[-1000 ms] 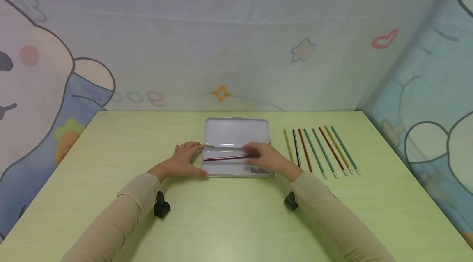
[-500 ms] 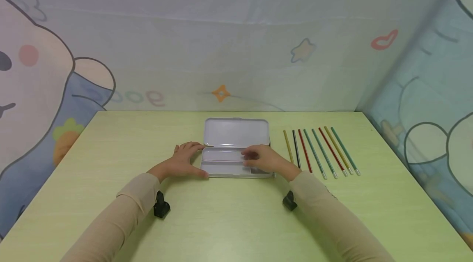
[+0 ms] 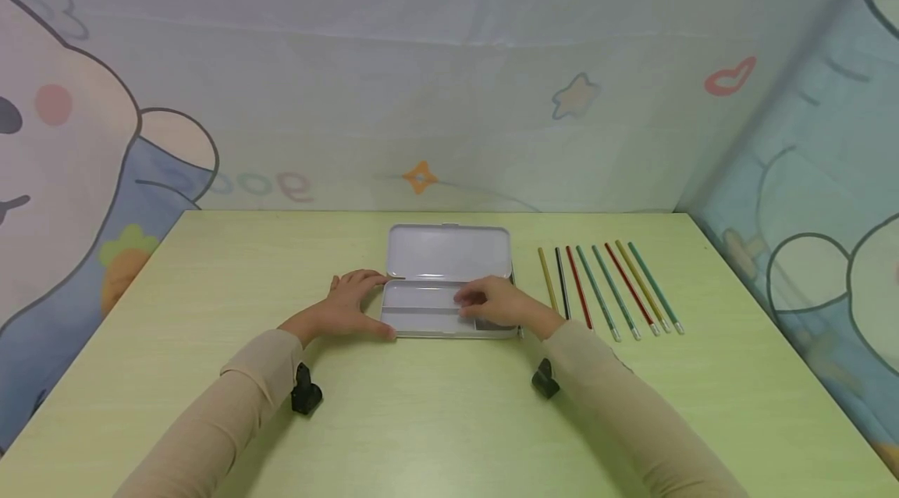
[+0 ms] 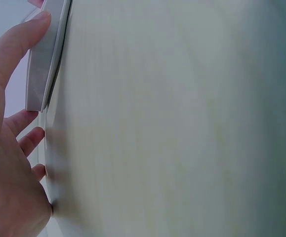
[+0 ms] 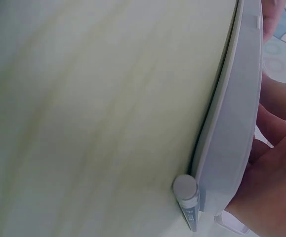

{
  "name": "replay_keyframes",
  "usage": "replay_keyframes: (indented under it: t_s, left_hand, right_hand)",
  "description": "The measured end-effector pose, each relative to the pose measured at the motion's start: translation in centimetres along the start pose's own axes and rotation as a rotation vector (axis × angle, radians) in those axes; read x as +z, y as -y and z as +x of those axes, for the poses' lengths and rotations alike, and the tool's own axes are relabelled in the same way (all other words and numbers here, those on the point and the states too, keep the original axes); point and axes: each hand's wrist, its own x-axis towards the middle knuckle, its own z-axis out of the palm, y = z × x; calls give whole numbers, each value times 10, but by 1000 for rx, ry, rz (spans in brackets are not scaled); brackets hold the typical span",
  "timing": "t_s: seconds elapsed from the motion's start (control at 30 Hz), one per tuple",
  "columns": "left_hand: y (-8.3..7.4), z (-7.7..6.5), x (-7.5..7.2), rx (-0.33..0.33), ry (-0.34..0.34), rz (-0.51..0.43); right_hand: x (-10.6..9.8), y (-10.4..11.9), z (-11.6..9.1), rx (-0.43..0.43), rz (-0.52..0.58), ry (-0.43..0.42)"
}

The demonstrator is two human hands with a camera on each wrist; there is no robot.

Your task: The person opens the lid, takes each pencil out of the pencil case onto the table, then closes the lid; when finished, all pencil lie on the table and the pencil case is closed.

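A pale metal pencil case (image 3: 421,322) lies with its lid (image 3: 449,252) raised flat toward the back. My left hand (image 3: 344,307) holds its left end, thumb at the front corner and fingertips by the hinge side. In the left wrist view the thumb (image 4: 21,42) lies against the case's front wall. My right hand (image 3: 497,301) is over the right part of the tray, fingers loosely bent, with nothing visible between them; its palm hides the small right compartment. A pencil (image 5: 187,195) with a white end lies along the case's right end.
Right of the case, several pencils lie in a slanting row: a yellow pencil (image 3: 548,278), a black pencil (image 3: 563,282), a red pencil (image 3: 579,287), then green ones and others. The pale green table (image 3: 435,420) ends at a patterned cloth backdrop (image 3: 351,115).
A red pencil held in my right hand over the tray a second ago was let go and has dropped out of sight. The right hand has shifted slightly left; the left hand stays put.
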Motion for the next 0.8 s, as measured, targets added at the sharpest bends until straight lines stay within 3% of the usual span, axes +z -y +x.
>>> replay_keyframes:
  t_s: [0.4, 0.8]
  left_hand:
    - [-1, 1, 0, 2, 1, -14]
    - [-1, 1, -1, 5, -1, -12]
  right_hand:
    - [6, -2, 6, 22, -80, 31]
    - [6, 2, 5, 7, -66, 12]
